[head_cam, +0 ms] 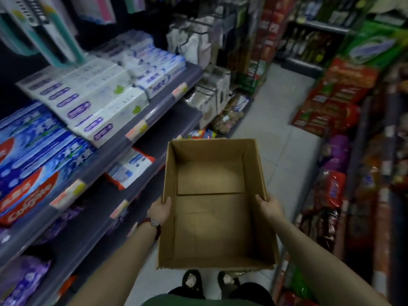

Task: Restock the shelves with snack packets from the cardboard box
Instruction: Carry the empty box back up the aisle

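Aisle: a narrow shop aisle with a pale tiled floor (271,120) running ahead, stock on both sides.
Left shelves: grey shelving (141,138) in tiers, the top tier packed with toothpaste boxes (88,102), white ones further along, blue and red ones nearest the camera; price labels are stuck along the shelf edges.
Right shelves: snack packets (331,191) in red, purple and green crowd the racks, blurred, so the brands can't be read.
Cardboard box: the cardboard box (212,217) is up in front of the person, held over the floor between the two shelf runs, top open, bare brown bottom flaps showing inside.
Left hand: the left hand (160,210) grasps the box's left wall, thumb hooked over the rim, a red bracelet (150,221) at the wrist.
Right hand: the right hand (270,206) grasps the right wall, thumb over the rim too.
Feet: two dark shoes (192,281) show just below the box.
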A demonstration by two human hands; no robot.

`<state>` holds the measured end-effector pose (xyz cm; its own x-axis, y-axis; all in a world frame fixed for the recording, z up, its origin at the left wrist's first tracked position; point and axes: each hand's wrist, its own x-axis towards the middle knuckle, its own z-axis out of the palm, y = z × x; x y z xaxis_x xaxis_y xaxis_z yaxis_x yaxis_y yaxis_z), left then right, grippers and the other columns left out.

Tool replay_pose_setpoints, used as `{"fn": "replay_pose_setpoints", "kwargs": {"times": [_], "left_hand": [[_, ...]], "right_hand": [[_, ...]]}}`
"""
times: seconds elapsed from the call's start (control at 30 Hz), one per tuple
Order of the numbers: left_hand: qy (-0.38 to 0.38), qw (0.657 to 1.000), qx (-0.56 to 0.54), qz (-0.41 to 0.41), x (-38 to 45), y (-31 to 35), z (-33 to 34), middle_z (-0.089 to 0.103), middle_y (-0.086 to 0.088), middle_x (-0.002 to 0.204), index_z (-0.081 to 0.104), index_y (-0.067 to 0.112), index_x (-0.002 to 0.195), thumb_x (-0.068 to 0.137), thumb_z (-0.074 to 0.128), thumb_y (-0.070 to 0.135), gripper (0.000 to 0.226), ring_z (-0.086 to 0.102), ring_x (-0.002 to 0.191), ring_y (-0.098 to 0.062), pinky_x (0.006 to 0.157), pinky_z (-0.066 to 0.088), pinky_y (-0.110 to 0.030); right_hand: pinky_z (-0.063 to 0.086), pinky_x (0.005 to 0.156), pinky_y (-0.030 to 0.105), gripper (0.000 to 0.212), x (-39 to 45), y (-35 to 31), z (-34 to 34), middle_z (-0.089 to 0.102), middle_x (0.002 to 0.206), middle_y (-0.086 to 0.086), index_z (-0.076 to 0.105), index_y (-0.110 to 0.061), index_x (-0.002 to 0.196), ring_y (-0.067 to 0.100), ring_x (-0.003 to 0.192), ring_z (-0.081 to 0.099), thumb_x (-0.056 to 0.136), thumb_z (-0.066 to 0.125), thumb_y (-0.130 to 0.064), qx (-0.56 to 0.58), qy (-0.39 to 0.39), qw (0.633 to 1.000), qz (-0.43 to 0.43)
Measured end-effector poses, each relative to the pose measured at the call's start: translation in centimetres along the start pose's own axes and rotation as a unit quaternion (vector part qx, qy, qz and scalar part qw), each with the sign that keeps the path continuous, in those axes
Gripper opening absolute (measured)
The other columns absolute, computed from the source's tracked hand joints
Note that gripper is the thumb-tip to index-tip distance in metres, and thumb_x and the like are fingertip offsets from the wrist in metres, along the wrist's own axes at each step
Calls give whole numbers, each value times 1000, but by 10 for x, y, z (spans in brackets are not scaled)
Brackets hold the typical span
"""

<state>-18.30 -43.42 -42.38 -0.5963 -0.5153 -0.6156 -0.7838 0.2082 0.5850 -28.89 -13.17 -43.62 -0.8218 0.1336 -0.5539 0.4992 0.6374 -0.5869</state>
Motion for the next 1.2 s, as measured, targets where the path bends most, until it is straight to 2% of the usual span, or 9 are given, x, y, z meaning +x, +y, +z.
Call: {"fn": "replay_pose_setpoints", "kwargs": {"times": [0.07, 0.17, 0.27, 0.37, 0.47, 0.67, 0.77, 1.1, 1.2], "left_hand": [[-23, 999, 31, 24, 14, 18, 5, 56, -16, 130, 44, 15, 139, 97, 39, 42, 50, 55, 116, -34, 101, 43, -46], [-52, 994, 74, 58, 29, 50, 22, 54, -16, 134, 44, 12, 140, 97, 38, 43, 53, 53, 118, -35, 103, 42, -45], [-80, 988, 110, 76, 41, 86, 43, 53, -17, 135, 43, 9, 140, 98, 36, 43, 54, 51, 120, -37, 103, 41, -44], [-96, 978, 154, 106, 54, 129, 70, 47, -17, 142, 40, 7, 142, 100, 36, 39, 53, 46, 128, -35, 108, 35, -40], [-104, 971, 164, 138, 61, 171, 98, 42, -16, 146, 38, 6, 143, 100, 37, 34, 51, 41, 133, -33, 109, 31, -36], [-94, 970, 158, 161, 72, 263, 147, 54, -18, 134, 48, 5, 134, 99, 39, 32, 45, 51, 122, -35, 102, 39, -35], [-83, 965, 158, 190, 74, 304, 169, 53, -18, 136, 49, 8, 135, 99, 41, 29, 42, 49, 125, -35, 102, 37, -34], [-103, 955, 174, 217, 117, 416, 235, 68, -17, 106, 61, 13, 116, 93, 45, 21, 29, 64, 96, -35, 85, 48, -35], [-109, 958, 155, 215, 141, 453, 260, 66, -19, 109, 58, 8, 119, 94, 44, 19, 31, 61, 102, -37, 84, 46, -35]], "right_hand": [[53, 89, 46, 43, 1, 6, -11, 67, 106, 10, 59, -14, 123, 31, 98, 64, 92, 52, -44, 12, 26, 999, 20], [49, 88, 34, 43, -8, 5, -35, 66, 116, 13, 56, -11, 130, 34, 108, 61, 96, 52, -36, 42, 64, 996, 36], [51, 89, 40, 41, -5, 6, -59, 65, 115, 12, 53, -12, 133, 33, 106, 62, 97, 50, -33, 68, 79, 993, 54], [43, 103, 41, 49, 13, 12, -86, 57, 133, 16, 47, -6, 139, 34, 123, 53, 98, 50, -33, 90, 91, 990, 64], [44, 99, 40, 46, 37, 12, -116, 60, 127, 16, 50, -8, 135, 34, 117, 55, 98, 50, -35, 95, 102, 988, 66], [37, 109, 48, 61, 96, 0, -181, 48, 143, 16, 38, -9, 145, 35, 132, 44, 95, 50, -42, 132, 118, 981, 73], [32, 111, 42, 61, 120, -9, -212, 42, 147, 17, 34, -6, 146, 35, 137, 37, 97, 50, -39, 124, 132, 980, 77], [33, 110, 39, 59, 211, -24, -290, 45, 145, 18, 36, -7, 146, 35, 136, 39, 96, 54, -33, 138, 161, 973, 89], [36, 108, 40, 57, 248, -36, -311, 49, 142, 16, 39, -9, 145, 34, 132, 44, 94, 56, -27, 145, 166, 971, 91]]}}
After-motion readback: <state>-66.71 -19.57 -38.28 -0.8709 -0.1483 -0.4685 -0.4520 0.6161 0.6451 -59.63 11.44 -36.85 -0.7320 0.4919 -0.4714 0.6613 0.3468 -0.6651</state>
